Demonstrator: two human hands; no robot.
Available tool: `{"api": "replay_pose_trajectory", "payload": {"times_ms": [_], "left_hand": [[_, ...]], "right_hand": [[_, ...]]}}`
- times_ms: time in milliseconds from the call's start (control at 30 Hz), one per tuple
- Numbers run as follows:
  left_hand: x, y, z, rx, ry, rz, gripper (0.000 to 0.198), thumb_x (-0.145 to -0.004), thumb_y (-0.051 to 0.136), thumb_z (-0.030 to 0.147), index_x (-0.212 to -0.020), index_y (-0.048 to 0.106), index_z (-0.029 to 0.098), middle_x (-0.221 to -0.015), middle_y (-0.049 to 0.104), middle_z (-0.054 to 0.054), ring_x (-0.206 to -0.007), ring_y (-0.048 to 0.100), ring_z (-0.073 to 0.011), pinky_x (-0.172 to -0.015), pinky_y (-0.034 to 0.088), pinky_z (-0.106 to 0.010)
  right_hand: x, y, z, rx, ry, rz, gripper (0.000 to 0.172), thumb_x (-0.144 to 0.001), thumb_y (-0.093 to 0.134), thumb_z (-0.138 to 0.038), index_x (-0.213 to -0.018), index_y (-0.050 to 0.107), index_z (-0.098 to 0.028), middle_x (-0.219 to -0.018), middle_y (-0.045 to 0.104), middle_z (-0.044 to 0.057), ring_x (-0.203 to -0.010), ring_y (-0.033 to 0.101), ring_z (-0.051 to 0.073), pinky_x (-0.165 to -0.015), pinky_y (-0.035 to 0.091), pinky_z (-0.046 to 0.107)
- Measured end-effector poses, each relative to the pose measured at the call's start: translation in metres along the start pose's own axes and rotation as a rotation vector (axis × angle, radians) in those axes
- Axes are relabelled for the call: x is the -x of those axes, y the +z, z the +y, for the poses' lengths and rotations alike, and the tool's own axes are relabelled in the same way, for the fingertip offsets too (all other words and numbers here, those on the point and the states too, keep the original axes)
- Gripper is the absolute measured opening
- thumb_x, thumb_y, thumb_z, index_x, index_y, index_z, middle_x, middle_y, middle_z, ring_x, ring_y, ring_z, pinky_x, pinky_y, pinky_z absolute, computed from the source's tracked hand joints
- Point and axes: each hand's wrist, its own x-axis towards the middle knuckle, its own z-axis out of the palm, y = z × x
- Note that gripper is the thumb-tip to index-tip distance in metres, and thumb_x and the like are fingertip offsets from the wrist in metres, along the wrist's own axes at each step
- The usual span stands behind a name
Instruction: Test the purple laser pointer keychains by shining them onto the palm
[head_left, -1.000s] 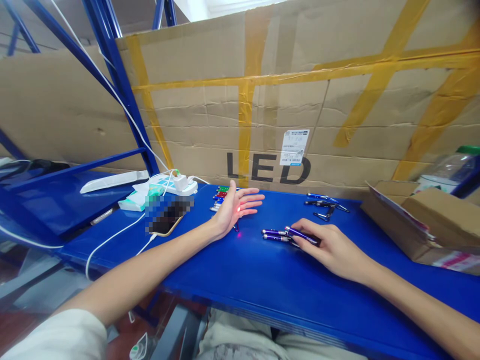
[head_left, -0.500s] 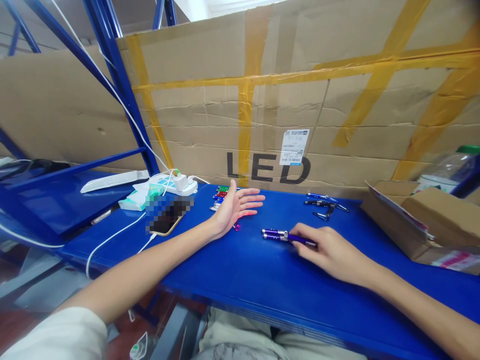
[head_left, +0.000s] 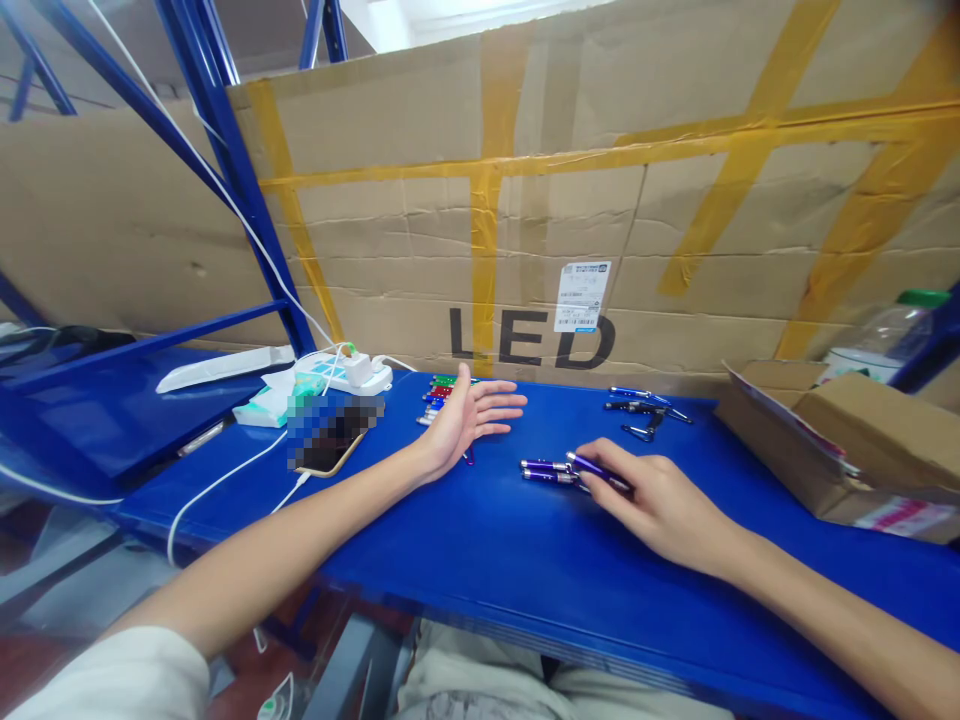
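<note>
My right hand (head_left: 649, 495) pinches a purple penlight (head_left: 598, 470) between thumb and fingers, its silver-tipped end pointing left. Just left of it, two more purple penlights (head_left: 546, 466) lie side by side on the blue table (head_left: 480, 540). Palm facing right and fingers stretched out, my left hand (head_left: 469, 420) holds nothing. Behind its wrist lies a row of green, red, blue and silver penlights (head_left: 442, 392), partly hidden. A small purple piece (head_left: 469, 456) shows below the left palm. Blue and black penlights (head_left: 646, 408), some with clips, lie at the back right.
An open cardboard box (head_left: 847, 450) stands at the right, with a green-capped clear container (head_left: 896, 325) behind it. A phone (head_left: 337, 440) on a white cable, a tissue pack (head_left: 262, 405) and a power strip (head_left: 349, 372) lie at the left. A large taped carton (head_left: 420, 260) walls off the back.
The red glow on my left fingers is gone. The penlight in my right hand has tilted, its tip now raised above the two lying ones. My left hand stays nearly still.
</note>
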Motion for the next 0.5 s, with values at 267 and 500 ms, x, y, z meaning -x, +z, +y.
{"api": "replay_pose_trajectory", "payload": {"times_ms": [267,500], "left_hand": [[0.0019,0.0029,0.0015,0.032,-0.018,-0.036,0.084,-0.104,0.023,0.082,-0.134,0.067,0.017,-0.143,0.071,-0.019,-0.131,0.068,-0.0339,-0.108,0.053,-0.047],[0.0031,0.0041,0.0024,0.038,-0.013,-0.052,0.086,-0.103,0.021,0.083,-0.135,0.066,0.018,-0.145,0.07,-0.019,-0.132,0.067,-0.0341,-0.109,0.053,-0.048]], "right_hand": [[-0.002,-0.0009,0.0053,0.076,0.012,-0.035,0.026,-0.108,0.045,-0.044,-0.108,0.063,-0.025,-0.064,0.066,-0.002,-0.054,0.062,0.02,-0.056,0.038,0.031],[-0.0021,0.0002,0.008,0.102,0.058,0.044,0.034,-0.112,0.041,-0.046,-0.127,0.06,-0.023,-0.083,0.078,0.004,-0.068,0.073,0.024,-0.065,0.048,0.034]]}}
